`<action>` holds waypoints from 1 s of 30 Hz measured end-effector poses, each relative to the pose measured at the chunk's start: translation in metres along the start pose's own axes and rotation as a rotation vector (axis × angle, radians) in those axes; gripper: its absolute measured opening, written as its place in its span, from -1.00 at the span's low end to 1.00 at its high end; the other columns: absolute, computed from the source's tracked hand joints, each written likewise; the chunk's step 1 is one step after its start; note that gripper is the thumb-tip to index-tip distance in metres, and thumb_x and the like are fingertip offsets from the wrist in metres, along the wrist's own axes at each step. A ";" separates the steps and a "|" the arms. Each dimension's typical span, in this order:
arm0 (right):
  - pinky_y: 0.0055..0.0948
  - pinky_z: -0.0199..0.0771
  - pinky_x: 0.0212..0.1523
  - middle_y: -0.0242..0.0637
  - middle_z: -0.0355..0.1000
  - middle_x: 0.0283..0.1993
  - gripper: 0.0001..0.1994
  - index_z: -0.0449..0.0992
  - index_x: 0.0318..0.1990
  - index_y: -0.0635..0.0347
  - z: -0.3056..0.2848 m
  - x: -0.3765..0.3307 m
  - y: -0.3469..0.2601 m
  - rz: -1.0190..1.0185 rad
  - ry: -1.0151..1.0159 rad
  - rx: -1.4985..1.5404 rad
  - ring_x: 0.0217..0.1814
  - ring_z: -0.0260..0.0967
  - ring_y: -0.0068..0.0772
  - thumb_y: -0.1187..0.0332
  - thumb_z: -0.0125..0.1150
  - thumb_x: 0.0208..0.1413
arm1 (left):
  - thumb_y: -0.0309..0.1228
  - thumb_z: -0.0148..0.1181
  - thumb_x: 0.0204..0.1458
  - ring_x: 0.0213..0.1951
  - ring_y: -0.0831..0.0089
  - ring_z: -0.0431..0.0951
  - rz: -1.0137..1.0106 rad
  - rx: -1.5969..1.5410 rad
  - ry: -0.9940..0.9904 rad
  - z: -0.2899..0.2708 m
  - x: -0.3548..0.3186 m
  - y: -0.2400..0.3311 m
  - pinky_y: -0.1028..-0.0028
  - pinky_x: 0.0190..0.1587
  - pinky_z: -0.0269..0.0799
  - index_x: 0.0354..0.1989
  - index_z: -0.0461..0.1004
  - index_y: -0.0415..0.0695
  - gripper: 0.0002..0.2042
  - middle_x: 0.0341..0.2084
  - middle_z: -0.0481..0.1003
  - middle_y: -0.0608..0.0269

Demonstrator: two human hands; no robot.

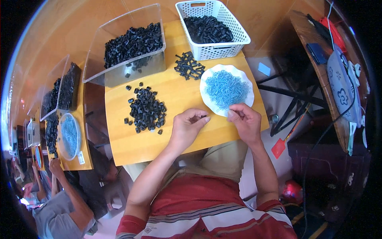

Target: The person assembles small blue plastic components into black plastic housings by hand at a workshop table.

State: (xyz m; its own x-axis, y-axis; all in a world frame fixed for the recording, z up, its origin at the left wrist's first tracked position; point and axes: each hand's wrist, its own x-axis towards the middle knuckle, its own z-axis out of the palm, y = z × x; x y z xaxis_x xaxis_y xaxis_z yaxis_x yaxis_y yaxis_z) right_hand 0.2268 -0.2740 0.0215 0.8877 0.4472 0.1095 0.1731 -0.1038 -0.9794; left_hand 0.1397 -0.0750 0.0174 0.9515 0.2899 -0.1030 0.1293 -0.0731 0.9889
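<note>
1. One yellow wooden table (pixel 179 93), set right in front of the lap.
2. One clear plastic bin (pixel 135 75), at the far left of the table, heaped with chunky dark pieces (pixel 135 44).
3. One white perforated basket (pixel 219 51), just to the right of the bin, part-filled with black pieces (pixel 209 30).
4. One scalloped white plate (pixel 204 91), near the right edge of the table, nearer the lap than the basket.
5. One loose pile of chunky black pieces (pixel 147 109), on bare wood before the bin, with a few strays around it.
6. Left hand (pixel 186 126), between pile and plate, fingers curled, thumb and forefinger nearly meeting; something dark between the tips, cannot tell whether a piece or shadow.
7. Right hand (pixel 246 124), at the near rim of the plate, thumb and forefinger pinched together, other fingers bent; cannot tell whether grasping anything.
8. One small heap of slim black pieces (pixel 190 65), between bin and plate, close before the basket.
9. Many tiny blue beads (pixel 227 89), spread across the plate, close to the right fingertips.
</note>
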 end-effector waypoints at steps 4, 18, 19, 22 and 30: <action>-0.62 0.45 -0.24 -0.41 0.47 -0.31 -0.87 0.55 -0.14 0.33 0.011 -0.008 -0.007 0.056 -0.145 0.062 -0.25 0.42 -0.67 0.49 0.28 0.19 | -0.58 0.30 0.11 -0.33 0.63 0.50 0.016 -0.083 -0.004 -0.005 -0.027 -0.013 0.58 -0.23 0.46 -0.16 0.59 -0.24 -0.86 -0.37 0.56 0.37; -0.65 0.31 -0.39 -0.45 0.48 -0.37 -0.90 0.59 -0.26 0.31 0.047 -0.016 -0.032 0.105 -0.488 -0.151 -0.39 0.32 -0.74 0.48 0.34 0.11 | -0.56 0.35 0.03 -0.33 0.49 0.60 0.134 0.037 0.046 -0.025 -0.067 -0.007 0.46 -0.23 0.58 -0.17 0.51 -0.26 -0.80 -0.40 0.58 0.17; -0.65 0.29 -0.40 -0.44 0.48 -0.39 -0.90 0.60 -0.27 0.31 0.047 -0.016 -0.034 0.107 -0.508 -0.188 -0.40 0.31 -0.75 0.48 0.34 0.09 | -0.56 0.35 0.03 -0.33 0.49 0.60 0.132 0.035 0.057 -0.027 -0.069 -0.008 0.46 -0.23 0.58 -0.17 0.51 -0.26 -0.80 -0.40 0.58 0.17; -0.63 0.28 -0.44 -0.43 0.47 -0.43 -0.90 0.59 -0.29 0.30 0.050 -0.016 -0.040 0.113 -0.545 -0.271 -0.43 0.30 -0.74 0.46 0.35 0.08 | -0.57 0.38 0.01 -0.33 0.58 0.58 0.184 0.107 0.033 -0.031 -0.074 -0.010 0.54 -0.25 0.54 -0.21 0.51 -0.25 -0.80 -0.38 0.60 0.23; -0.58 0.31 -0.47 -0.41 0.47 -0.50 -0.91 0.60 -0.33 0.30 0.061 -0.011 -0.055 0.043 -0.659 -0.319 -0.49 0.31 -0.71 0.46 0.37 0.07 | -0.54 0.35 -0.01 -0.37 0.25 0.62 0.228 0.162 0.049 -0.039 -0.088 -0.014 0.38 -0.28 0.56 -0.24 0.53 -0.22 -0.82 -0.43 0.57 0.12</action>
State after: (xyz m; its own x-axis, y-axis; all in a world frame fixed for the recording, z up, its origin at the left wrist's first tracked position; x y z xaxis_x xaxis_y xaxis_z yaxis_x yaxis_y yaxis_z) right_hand 0.1814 -0.2193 0.0641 0.4734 0.8678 -0.1510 0.3492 -0.3422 -0.8723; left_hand 0.0432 -0.0620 0.0172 0.9471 0.2938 0.1295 -0.0400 -0.2921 0.9556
